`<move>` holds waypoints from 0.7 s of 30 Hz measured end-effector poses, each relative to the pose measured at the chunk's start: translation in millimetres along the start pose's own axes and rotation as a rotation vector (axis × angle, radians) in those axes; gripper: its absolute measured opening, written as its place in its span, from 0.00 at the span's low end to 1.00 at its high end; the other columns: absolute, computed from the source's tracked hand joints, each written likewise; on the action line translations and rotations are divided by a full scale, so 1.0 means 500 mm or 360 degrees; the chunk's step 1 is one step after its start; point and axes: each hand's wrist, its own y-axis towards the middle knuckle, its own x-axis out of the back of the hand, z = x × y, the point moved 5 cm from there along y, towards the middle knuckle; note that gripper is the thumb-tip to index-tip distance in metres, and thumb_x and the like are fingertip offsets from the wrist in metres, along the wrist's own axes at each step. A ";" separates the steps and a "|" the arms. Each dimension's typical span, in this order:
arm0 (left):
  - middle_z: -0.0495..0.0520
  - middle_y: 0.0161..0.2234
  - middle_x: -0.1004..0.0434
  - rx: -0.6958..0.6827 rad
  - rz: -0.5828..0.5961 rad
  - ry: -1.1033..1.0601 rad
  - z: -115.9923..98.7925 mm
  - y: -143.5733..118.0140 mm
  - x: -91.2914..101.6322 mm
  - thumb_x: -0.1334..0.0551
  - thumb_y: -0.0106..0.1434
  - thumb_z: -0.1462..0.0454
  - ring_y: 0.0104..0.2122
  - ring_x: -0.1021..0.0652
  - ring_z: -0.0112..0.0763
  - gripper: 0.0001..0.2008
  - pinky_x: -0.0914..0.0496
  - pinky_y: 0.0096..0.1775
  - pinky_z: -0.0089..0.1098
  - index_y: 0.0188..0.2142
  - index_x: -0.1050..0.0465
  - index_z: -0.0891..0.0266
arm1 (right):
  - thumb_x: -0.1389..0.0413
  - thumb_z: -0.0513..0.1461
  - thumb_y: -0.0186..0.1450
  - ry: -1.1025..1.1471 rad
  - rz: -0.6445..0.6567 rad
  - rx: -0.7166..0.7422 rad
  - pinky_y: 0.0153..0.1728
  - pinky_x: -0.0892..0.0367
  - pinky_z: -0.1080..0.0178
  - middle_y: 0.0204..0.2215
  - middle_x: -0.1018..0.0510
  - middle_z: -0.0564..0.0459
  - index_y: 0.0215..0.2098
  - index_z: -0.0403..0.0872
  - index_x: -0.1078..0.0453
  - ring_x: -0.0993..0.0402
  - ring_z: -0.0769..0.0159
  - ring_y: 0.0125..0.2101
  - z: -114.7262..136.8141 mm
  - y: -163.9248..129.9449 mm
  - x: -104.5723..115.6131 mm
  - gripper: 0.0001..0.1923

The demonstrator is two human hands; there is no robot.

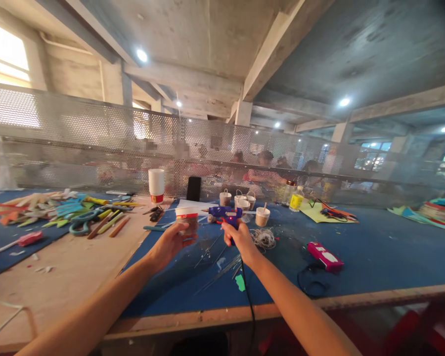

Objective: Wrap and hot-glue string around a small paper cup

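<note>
My left hand is closed around a paper cup with a white and red upper part and a brownish lower part. In my right hand is a blue hot glue gun, its nozzle pointing left toward the cup's rim. A small red light shows on the gun, and its black cord runs down over the table's front edge. The nozzle tip and the cup look close, but I cannot tell whether they touch. Just right of the gun lies a tangle of grey string.
Several small cups stand behind the gun. A stack of white cups and a black phone are near the perforated metal screen. Scissors and craft strips lie left; a magenta box and yellow bottle are right.
</note>
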 end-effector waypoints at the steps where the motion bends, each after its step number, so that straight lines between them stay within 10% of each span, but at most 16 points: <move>1: 0.58 0.40 0.17 -0.0012 0.0000 0.0003 -0.002 0.000 -0.001 0.34 0.60 0.64 0.34 0.19 0.37 0.14 0.24 0.40 0.36 0.46 0.24 0.65 | 0.40 0.46 0.61 0.0138 -0.0022 -0.0072 0.20 0.44 0.68 0.16 0.36 0.64 0.30 0.47 0.35 0.39 0.73 0.15 -0.006 0.004 0.003 0.12; 15: 0.54 0.37 0.19 -0.0277 -0.0150 0.0151 -0.015 0.010 0.016 0.27 0.56 0.61 0.32 0.19 0.32 0.19 0.25 0.37 0.32 0.45 0.27 0.63 | 0.32 0.48 0.53 -0.0341 0.0008 -0.0503 0.25 0.40 0.66 0.23 0.23 0.53 0.29 0.45 0.22 0.32 0.68 0.23 -0.098 0.025 0.050 0.15; 21: 0.53 0.37 0.19 -0.0326 -0.0187 0.0197 -0.020 0.007 0.013 0.26 0.54 0.60 0.32 0.19 0.32 0.20 0.25 0.36 0.32 0.44 0.26 0.62 | 0.37 0.54 0.58 -0.1008 0.0039 -0.0447 0.22 0.52 0.66 0.14 0.35 0.59 0.17 0.47 0.33 0.39 0.70 0.19 -0.100 0.025 0.054 0.23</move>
